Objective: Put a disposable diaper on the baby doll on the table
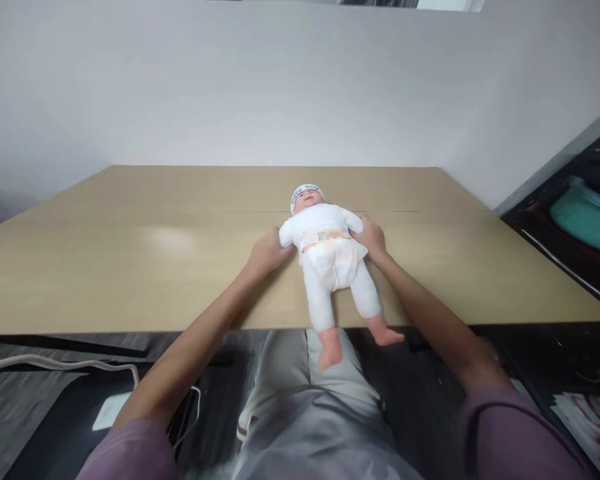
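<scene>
A baby doll (pixel 325 220) lies on its back near the table's front edge, head away from me and feet hanging over the edge. It wears a white suit, a lettered headband (pixel 307 189) and a diaper (pixel 334 257) fastened at the waist with an orange-patterned band. My left hand (pixel 270 252) is closed around the doll's arm on the left side, its fingertips partly hidden. On the other side, my right hand (pixel 371 238) closes on the doll's other arm by the sleeve end, with some fingers behind it.
The wooden table (pixel 105 267) reaches back to a pale wall (pixel 280 87). At the right stands a dark shelf holding a teal item (pixel 587 217). Below the table are a white cable (pixel 55 362), a white box-like object (pixel 111 411) and printed papers (pixel 583 427).
</scene>
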The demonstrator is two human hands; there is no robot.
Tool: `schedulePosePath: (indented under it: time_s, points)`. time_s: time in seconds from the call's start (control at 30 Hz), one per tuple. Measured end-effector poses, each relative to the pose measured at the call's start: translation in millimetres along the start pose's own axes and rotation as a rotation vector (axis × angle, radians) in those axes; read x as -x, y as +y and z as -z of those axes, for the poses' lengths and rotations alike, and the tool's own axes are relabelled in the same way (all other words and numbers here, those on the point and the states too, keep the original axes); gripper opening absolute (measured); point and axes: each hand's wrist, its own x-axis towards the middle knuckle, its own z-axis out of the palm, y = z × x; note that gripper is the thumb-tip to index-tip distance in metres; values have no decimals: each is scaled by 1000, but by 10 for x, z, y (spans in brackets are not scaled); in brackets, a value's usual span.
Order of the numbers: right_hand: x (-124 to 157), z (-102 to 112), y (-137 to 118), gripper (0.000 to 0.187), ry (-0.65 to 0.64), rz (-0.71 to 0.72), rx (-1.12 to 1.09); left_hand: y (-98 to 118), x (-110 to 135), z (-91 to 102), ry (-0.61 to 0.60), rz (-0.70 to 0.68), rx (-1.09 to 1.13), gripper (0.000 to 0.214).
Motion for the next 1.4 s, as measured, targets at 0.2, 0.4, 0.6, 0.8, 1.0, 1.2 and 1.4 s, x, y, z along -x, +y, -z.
schedulePosePath:
  time_s: [0.2,0.4,0.6,0.8,1.0,1.2,1.4]
  points:
    - [839,492,-11,34,-167,87,-61,143,1606,114,-139,-92,163,57]
    - [2020,996,-12,20,-402,464,-189,100,3522,164,-341,-187,342,45]
    - [2826,708,-82,24,-532,582,-103,58,4460,-36,-511,41,559,50]
    - [2984,51,-5,30,-817,484,-57,8,4485,-150,-632,185,648,55]
    - [2910,217,181,38,-827,473,-138,-63,4340,53,-652,-4,194,69]
    - [2886,1025,-237,28,-712,442,-516,225,3693,258,-336,-298,14,52]
    - [3424,1457,-882,20,-732,758,-734,872,2885,-269,-518,-844,516,36]
